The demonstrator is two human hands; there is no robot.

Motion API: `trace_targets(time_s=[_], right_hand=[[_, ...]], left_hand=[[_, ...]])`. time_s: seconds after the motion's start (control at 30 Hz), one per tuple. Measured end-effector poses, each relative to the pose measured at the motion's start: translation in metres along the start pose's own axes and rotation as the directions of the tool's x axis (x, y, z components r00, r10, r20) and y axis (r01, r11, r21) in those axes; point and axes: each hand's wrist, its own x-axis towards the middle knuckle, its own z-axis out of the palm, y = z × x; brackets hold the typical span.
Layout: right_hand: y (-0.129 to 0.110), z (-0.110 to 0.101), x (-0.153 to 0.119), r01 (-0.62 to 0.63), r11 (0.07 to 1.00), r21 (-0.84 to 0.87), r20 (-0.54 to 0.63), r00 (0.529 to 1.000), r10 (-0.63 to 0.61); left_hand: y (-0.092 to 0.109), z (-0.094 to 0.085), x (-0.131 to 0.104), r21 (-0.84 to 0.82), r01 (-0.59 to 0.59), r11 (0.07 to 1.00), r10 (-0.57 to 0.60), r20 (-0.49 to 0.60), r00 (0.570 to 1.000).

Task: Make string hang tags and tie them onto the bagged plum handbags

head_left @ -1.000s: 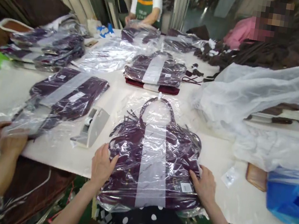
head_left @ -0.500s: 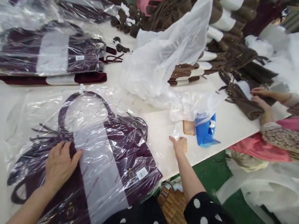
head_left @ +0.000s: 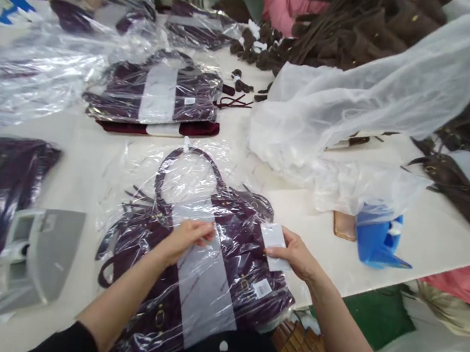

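A dark purple handbag (head_left: pixel 232 222) in clear plastic wrap lies on the table in front of me. A white paper band runs across its middle, and a small white barcode label (head_left: pixel 263 288) shows on its right part. My right hand (head_left: pixel 297 257) pinches a small white card (head_left: pixel 273 242) between thumb and fingers, above the bag's right side. Over the white band, my left hand (head_left: pixel 190 242) has its fingertips pressed together. Whatever they hold, if anything, is too small to make out.
More wrapped purple bags (head_left: pixel 124 89) lie behind and at left, near a grey-white tape dispenser (head_left: pixel 36 252). Thin white sheeting (head_left: pixel 314 117), an amber-coloured case (head_left: pixel 345 225) and a blue holder (head_left: pixel 378 236) are right. Co-workers' hands show at the far side and right edge.
The view has swung left. My right hand has come from the table beside the bag to above it, with the white card. My left hand has lifted off the wrap and closed its fingers.
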Motion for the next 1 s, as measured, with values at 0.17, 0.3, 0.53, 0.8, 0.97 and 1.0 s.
trace_targets(time_s=[0.17, 0.3, 0.53, 0.8, 0.97, 1.0], right_hand=[[-0.004, 0.063, 0.019, 0.015, 0.998, -0.066, 0.222, 0.975, 0.001], [0.002, 0.089, 0.034, -0.024, 0.995, -0.092, 0.289, 0.956, 0.050], [0.007, 0.111, 0.051, -0.069, 0.982, -0.176, 0.359, 0.924, 0.130], [0.017, 0.123, 0.064, -0.093, 0.916, -0.391, 0.386, 0.887, 0.255], [0.007, 0.132, 0.074, 0.202, 0.639, -0.742, 0.337, 0.937, 0.096], [0.004, 0.137, 0.078, 0.238, 0.594, -0.768, 0.302, 0.953, 0.008]], left_hand=[[-0.002, 0.027, 0.008, -0.588, 0.156, 0.793, -0.028, 0.221, 0.975], [-0.014, 0.006, 0.012, -0.642, 0.134, 0.755, -0.051, 0.147, 0.988], [-0.019, -0.038, 0.022, -0.706, 0.123, 0.698, -0.093, 0.081, 0.992], [-0.021, -0.071, 0.033, -0.699, 0.047, 0.714, -0.091, -0.026, 0.996], [-0.015, -0.082, 0.024, -0.610, -0.034, 0.792, -0.031, -0.097, 0.995], [-0.013, -0.083, 0.021, -0.578, -0.058, 0.814, -0.006, -0.108, 0.994]])
